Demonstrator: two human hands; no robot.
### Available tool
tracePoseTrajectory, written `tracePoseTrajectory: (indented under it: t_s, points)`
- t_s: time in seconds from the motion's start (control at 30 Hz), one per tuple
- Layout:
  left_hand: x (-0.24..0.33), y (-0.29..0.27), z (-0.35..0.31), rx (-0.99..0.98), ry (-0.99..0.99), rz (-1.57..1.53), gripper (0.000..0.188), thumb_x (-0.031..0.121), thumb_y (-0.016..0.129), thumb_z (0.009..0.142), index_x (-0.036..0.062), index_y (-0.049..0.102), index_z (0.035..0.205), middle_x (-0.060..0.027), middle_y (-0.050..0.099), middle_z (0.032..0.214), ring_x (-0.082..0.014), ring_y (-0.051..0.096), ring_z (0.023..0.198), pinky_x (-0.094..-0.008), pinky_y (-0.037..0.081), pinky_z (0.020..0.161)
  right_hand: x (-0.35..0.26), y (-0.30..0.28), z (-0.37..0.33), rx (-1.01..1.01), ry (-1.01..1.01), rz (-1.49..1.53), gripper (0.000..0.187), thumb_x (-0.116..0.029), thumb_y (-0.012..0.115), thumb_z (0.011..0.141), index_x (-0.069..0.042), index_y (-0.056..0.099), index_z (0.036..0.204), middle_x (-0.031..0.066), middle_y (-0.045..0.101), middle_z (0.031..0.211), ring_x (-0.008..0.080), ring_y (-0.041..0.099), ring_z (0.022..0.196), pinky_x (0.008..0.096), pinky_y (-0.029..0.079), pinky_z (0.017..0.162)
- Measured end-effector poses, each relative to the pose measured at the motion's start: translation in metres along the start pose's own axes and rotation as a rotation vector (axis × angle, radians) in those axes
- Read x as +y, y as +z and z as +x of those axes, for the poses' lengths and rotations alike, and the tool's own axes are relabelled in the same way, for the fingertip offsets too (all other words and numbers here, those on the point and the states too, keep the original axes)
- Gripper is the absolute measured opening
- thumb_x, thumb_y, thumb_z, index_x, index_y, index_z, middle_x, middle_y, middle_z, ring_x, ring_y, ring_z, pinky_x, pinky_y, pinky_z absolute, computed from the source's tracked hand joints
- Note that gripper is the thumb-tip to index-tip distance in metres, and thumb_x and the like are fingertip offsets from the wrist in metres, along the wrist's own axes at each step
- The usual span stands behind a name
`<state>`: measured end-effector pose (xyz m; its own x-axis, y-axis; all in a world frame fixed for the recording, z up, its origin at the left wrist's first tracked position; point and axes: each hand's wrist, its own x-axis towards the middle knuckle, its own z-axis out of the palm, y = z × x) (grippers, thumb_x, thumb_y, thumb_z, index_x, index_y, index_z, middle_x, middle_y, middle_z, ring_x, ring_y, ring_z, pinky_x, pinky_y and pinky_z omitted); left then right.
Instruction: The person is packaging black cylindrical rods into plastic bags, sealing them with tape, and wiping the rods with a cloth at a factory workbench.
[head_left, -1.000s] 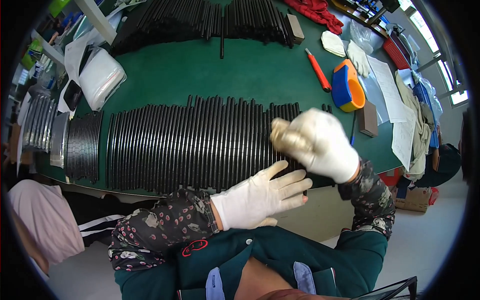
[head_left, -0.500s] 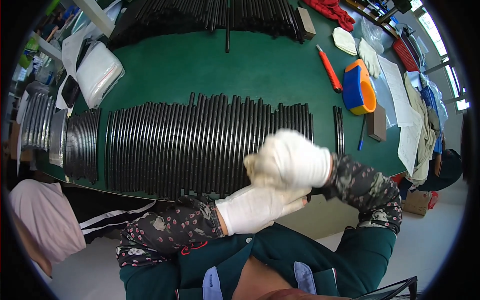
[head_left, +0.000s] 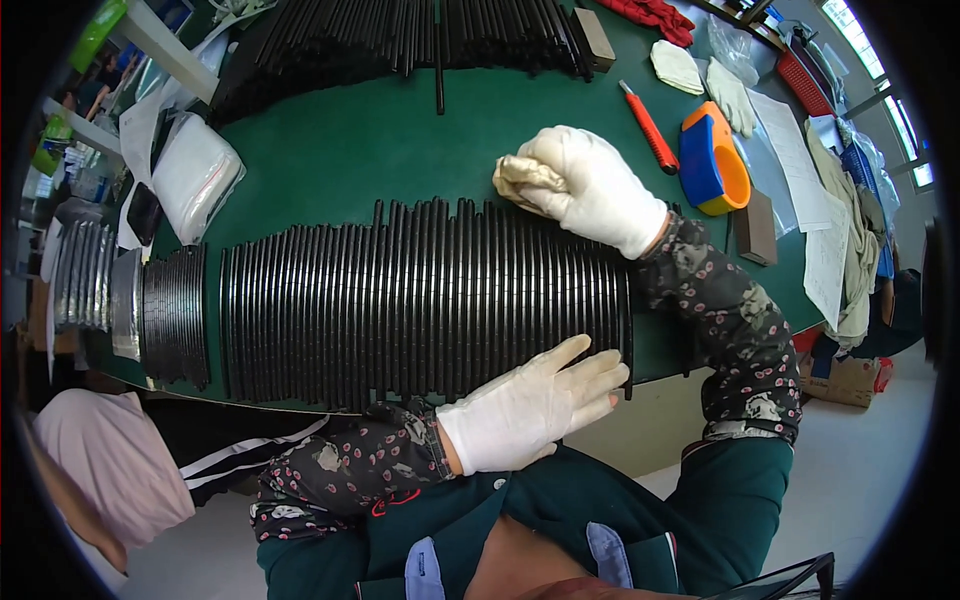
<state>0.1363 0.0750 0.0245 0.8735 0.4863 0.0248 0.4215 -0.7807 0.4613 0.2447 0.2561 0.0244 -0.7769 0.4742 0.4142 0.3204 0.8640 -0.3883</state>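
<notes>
The left hand (head_left: pixel 525 412) (back upward) extends rightward, loosely splayed; the right hand (head_left: pixel 590 188) curls inward, farther forward.

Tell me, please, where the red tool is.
In the head view, the red tool lies upper right on the green table, left of the blue-orange holder, beyond the right hand.

Windows (head_left: pixel 848 32) glow at upper right, glare streaks black rods (head_left: pixel 430 290), edges bend.
</notes>
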Motion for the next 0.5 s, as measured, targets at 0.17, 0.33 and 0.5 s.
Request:
tracePoseTrajectory:
  t_s: [0.17,0.33,0.5]
  points:
    - [0.005,0.003,0.0,0.028,0.008,0.018,0.069,0.031,0.073,0.072,0.0056,0.048,0.13,-0.0116,0.04,0.142,-0.0239,0.034,0.135,-0.0427,0.025,0.112,0.022,-0.025,-0.001,0.036,0.179,-0.072,0.022,-0.022,0.066,0.081,-0.005,0.061,0.095,0.0145,0.061,0.087,0.0332,0.06,0.085,0.041,0.048,0.074]
    - [0.0,0.017,0.003,0.111,0.028,0.235,0.066,0.03,0.071,0.072,0.0067,0.049,0.13,-0.0113,0.04,0.142,-0.023,0.036,0.134,-0.0423,0.026,0.112,0.003,-0.02,-0.019,-0.221,0.163,-0.153,0.023,-0.027,0.065,0.082,-0.008,0.063,0.094,0.0113,0.062,0.086,0.0291,0.058,0.09,0.039,0.046,0.08]
    - [0.006,0.004,0.004,0.086,0.024,0.171,0.065,0.031,0.07,0.073,0.0068,0.049,0.13,-0.0117,0.041,0.14,-0.0244,0.036,0.133,-0.0431,0.027,0.11,-0.002,-0.06,-0.024,0.144,0.226,0.037,0.022,-0.02,0.064,0.081,-0.004,0.06,0.096,0.013,0.062,0.086,0.0308,0.06,0.083,0.0359,0.048,0.074]
